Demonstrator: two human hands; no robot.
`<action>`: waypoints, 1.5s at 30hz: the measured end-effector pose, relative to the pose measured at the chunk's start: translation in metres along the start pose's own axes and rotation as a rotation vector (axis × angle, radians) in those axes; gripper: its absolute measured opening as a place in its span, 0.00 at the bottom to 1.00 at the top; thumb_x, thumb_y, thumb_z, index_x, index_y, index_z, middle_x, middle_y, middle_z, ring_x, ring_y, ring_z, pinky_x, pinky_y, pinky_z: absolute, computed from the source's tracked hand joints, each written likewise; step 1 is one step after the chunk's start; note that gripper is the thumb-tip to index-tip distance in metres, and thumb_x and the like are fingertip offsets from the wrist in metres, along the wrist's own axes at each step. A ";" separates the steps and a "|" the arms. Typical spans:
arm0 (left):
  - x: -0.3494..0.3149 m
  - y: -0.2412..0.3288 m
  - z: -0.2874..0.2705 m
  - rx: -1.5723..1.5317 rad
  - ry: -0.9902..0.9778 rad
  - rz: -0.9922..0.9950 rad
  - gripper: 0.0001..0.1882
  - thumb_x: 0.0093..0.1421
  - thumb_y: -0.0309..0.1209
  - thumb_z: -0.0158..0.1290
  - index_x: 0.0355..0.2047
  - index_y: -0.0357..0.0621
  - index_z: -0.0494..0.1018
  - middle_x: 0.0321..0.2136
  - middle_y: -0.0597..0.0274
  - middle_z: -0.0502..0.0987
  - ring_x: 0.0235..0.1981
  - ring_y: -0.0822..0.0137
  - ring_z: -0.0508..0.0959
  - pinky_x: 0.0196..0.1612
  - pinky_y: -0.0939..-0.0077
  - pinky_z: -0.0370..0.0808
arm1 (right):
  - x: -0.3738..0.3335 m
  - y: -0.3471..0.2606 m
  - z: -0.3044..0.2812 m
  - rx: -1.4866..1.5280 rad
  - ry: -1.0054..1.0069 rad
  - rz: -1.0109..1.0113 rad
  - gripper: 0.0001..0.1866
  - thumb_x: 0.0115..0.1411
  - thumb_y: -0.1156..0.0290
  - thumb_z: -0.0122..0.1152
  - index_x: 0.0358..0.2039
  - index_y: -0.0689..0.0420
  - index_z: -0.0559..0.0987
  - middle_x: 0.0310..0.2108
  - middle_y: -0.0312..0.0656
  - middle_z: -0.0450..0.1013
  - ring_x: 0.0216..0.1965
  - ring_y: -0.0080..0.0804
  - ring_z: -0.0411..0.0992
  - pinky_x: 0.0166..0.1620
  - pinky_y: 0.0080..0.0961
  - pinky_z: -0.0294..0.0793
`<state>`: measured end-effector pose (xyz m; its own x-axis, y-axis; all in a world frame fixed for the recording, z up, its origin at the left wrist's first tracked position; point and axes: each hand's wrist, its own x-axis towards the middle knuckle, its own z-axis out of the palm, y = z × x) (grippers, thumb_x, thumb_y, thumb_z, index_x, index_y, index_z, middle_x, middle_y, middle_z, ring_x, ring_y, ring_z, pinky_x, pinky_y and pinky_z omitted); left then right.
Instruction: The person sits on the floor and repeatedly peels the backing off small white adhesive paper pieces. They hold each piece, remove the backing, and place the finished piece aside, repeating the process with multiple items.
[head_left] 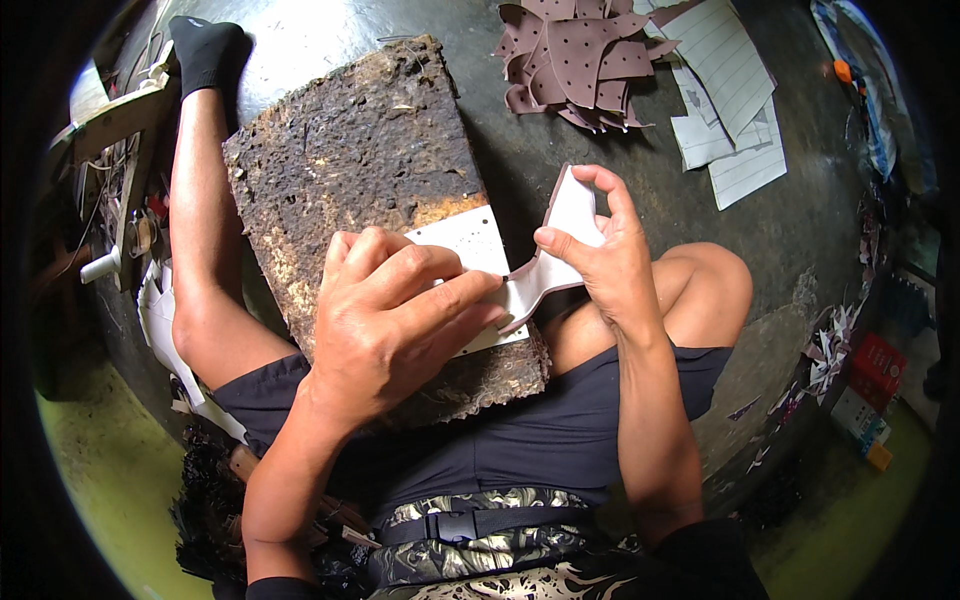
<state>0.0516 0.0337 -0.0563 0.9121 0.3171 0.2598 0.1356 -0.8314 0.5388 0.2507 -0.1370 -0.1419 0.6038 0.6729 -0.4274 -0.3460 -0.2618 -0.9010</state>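
Note:
My right hand [615,255] pinches the upper end of a curved strip [574,208], white on the face toward me and brown along its edge. The strip bends down to my left hand [390,295], whose fingers are closed at its lower end. Under that hand a white plate [465,232] with small dark holes lies on a rough, worn block [345,150]. My left fingers hide part of the plate and the strip's end. The block rests across my lap and between my legs.
A pile of brown pieces with small holes [575,65] lies on the dark floor [620,180] beyond the block. Lined paper sheets [735,90] are beside it. Scraps [830,350] and a red box [878,368] sit at right. A wooden frame [125,115] stands at far left.

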 end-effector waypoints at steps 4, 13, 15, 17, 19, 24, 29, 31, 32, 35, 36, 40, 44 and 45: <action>0.001 0.002 0.005 0.006 0.042 -0.001 0.14 0.56 0.40 0.79 0.43 0.62 0.90 0.39 0.77 0.83 0.38 0.65 0.78 0.44 0.62 0.69 | 0.000 0.001 -0.002 -0.021 0.022 0.006 0.41 0.63 0.83 0.82 0.73 0.54 0.70 0.43 0.42 0.86 0.42 0.25 0.85 0.45 0.24 0.85; -0.007 0.001 0.012 0.027 0.122 -0.001 0.15 0.55 0.42 0.80 0.41 0.59 0.91 0.38 0.76 0.85 0.36 0.66 0.79 0.43 0.62 0.70 | -0.001 0.002 -0.005 -0.008 0.052 -0.016 0.41 0.64 0.83 0.81 0.73 0.55 0.70 0.43 0.45 0.86 0.42 0.26 0.85 0.44 0.25 0.85; -0.007 0.001 0.013 0.043 0.134 0.023 0.15 0.55 0.42 0.80 0.42 0.59 0.91 0.38 0.76 0.85 0.37 0.66 0.79 0.43 0.62 0.70 | -0.001 0.001 -0.004 0.004 0.059 -0.015 0.41 0.64 0.83 0.81 0.73 0.55 0.69 0.43 0.45 0.86 0.41 0.26 0.85 0.44 0.25 0.85; -0.007 0.001 0.012 0.065 0.135 0.042 0.14 0.56 0.42 0.79 0.42 0.59 0.91 0.39 0.77 0.84 0.37 0.66 0.78 0.43 0.62 0.71 | -0.002 0.000 -0.004 0.007 0.065 -0.015 0.41 0.64 0.83 0.81 0.73 0.55 0.69 0.42 0.45 0.86 0.41 0.27 0.86 0.44 0.24 0.86; -0.006 0.002 0.012 0.098 0.125 0.058 0.13 0.58 0.42 0.78 0.43 0.59 0.91 0.39 0.77 0.84 0.37 0.66 0.78 0.43 0.62 0.71 | -0.002 0.000 -0.004 -0.009 0.073 -0.017 0.41 0.63 0.84 0.81 0.72 0.55 0.70 0.43 0.45 0.85 0.41 0.26 0.85 0.44 0.24 0.86; -0.002 0.004 0.016 0.112 0.124 0.055 0.12 0.60 0.43 0.77 0.44 0.64 0.92 0.36 0.76 0.81 0.36 0.66 0.77 0.42 0.62 0.70 | 0.001 0.012 -0.013 -0.110 0.153 -0.080 0.40 0.62 0.83 0.82 0.71 0.55 0.71 0.44 0.41 0.83 0.42 0.25 0.83 0.44 0.24 0.84; 0.000 0.011 0.010 0.053 0.100 -0.020 0.14 0.63 0.45 0.75 0.49 0.68 0.92 0.37 0.73 0.81 0.39 0.64 0.78 0.45 0.60 0.69 | 0.006 0.023 -0.039 -0.547 0.327 -0.446 0.47 0.55 0.79 0.87 0.73 0.56 0.71 0.64 0.45 0.75 0.64 0.40 0.74 0.69 0.38 0.73; -0.008 0.011 -0.004 -0.039 0.070 -0.059 0.16 0.68 0.43 0.73 0.54 0.59 0.90 0.41 0.67 0.83 0.44 0.61 0.80 0.51 0.59 0.72 | 0.008 0.015 -0.053 -0.625 0.396 -0.403 0.48 0.60 0.78 0.85 0.77 0.57 0.69 0.71 0.47 0.72 0.68 0.42 0.72 0.73 0.38 0.69; -0.019 0.007 -0.015 -0.142 0.149 -0.116 0.15 0.67 0.38 0.74 0.52 0.53 0.90 0.44 0.65 0.86 0.47 0.59 0.82 0.55 0.60 0.75 | 0.008 0.008 -0.060 -0.548 0.399 -0.395 0.45 0.64 0.77 0.81 0.79 0.57 0.67 0.70 0.47 0.72 0.67 0.40 0.72 0.71 0.36 0.71; -0.074 -0.035 -0.061 -0.002 0.351 -0.306 0.13 0.66 0.28 0.72 0.51 0.46 0.91 0.47 0.63 0.90 0.50 0.60 0.85 0.57 0.62 0.78 | 0.011 -0.026 -0.081 -0.315 0.407 -0.245 0.43 0.72 0.80 0.72 0.82 0.54 0.63 0.66 0.46 0.73 0.60 0.33 0.75 0.62 0.29 0.77; -0.098 -0.061 -0.079 0.006 0.422 -0.444 0.14 0.67 0.27 0.70 0.53 0.47 0.91 0.48 0.62 0.91 0.46 0.65 0.86 0.53 0.67 0.80 | 0.010 -0.038 -0.084 -0.183 0.352 -0.346 0.45 0.73 0.81 0.71 0.84 0.54 0.59 0.61 0.48 0.78 0.57 0.31 0.78 0.59 0.29 0.79; -0.233 -0.171 -0.142 0.408 0.596 -0.813 0.18 0.68 0.35 0.71 0.56 0.44 0.87 0.48 0.54 0.88 0.49 0.56 0.87 0.54 0.60 0.81 | 0.021 -0.115 -0.094 -0.526 0.519 -0.560 0.49 0.73 0.78 0.75 0.86 0.56 0.55 0.55 0.54 0.82 0.53 0.35 0.82 0.57 0.31 0.82; -0.356 -0.238 -0.153 0.765 0.199 -0.935 0.32 0.60 0.39 0.79 0.59 0.41 0.79 0.54 0.50 0.84 0.58 0.46 0.81 0.63 0.52 0.75 | 0.053 -0.187 -0.090 -0.705 0.783 -1.058 0.41 0.69 0.69 0.84 0.78 0.60 0.72 0.57 0.48 0.84 0.52 0.32 0.83 0.56 0.32 0.85; -0.375 -0.247 -0.152 0.703 0.197 -0.939 0.30 0.61 0.36 0.79 0.59 0.39 0.79 0.51 0.49 0.83 0.56 0.45 0.81 0.62 0.54 0.76 | 0.065 -0.196 -0.084 -0.706 0.683 -1.272 0.36 0.69 0.72 0.83 0.74 0.62 0.77 0.59 0.48 0.84 0.53 0.31 0.83 0.58 0.30 0.85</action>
<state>-0.3825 0.1895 -0.1647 0.2754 0.9496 0.1497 0.9577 -0.2845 0.0427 0.4179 -0.1007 0.0004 0.4857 0.3237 0.8120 0.8741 -0.1824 -0.4502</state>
